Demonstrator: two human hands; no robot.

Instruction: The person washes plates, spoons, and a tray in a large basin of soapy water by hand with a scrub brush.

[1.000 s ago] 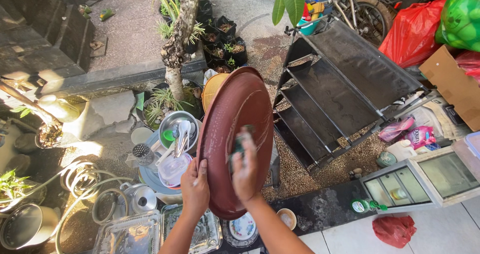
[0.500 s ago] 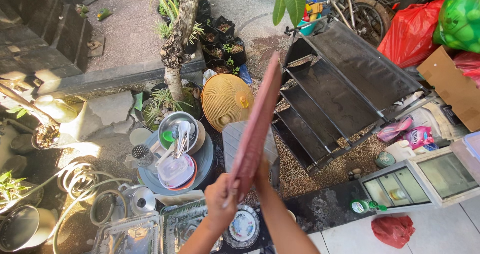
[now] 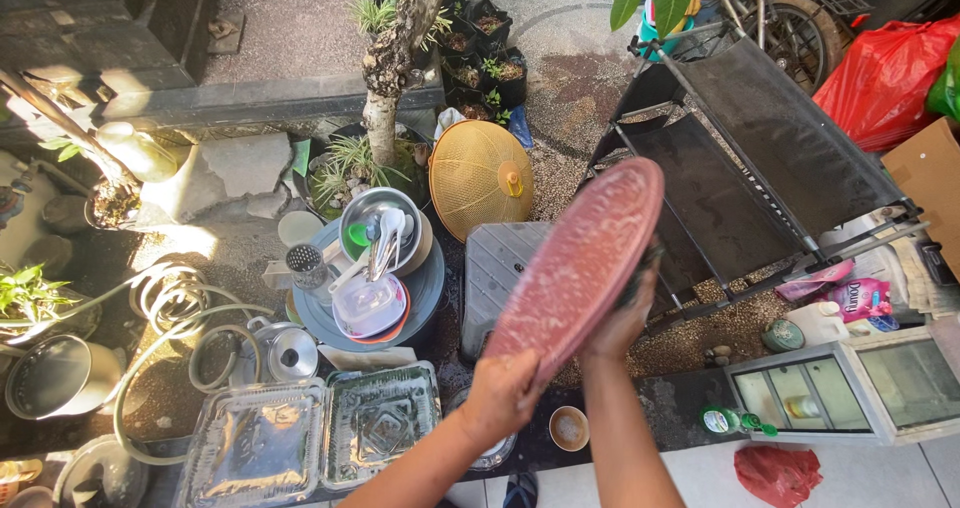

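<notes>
A large round reddish-brown tray, its face covered in soap suds, is held tilted in front of me. My left hand grips its lower edge. My right hand presses against its right rim, with what looks like a dark scrubber under the fingers. Below the tray stands a grey plastic stool. A small bowl of soapy liquid sits on the ground between my arms.
A blue basin with metal bowls, spoons and plastic tubs lies to the left. A yellow mesh food cover is behind the stool. Clear plastic trays, a hose, a kettle, a black metal rack and a tree trunk surround me.
The tray has been turned over: its plain side faced me, then it stood edge-on, and now the sudsy face shows. My right hand has shifted to its right rim.
</notes>
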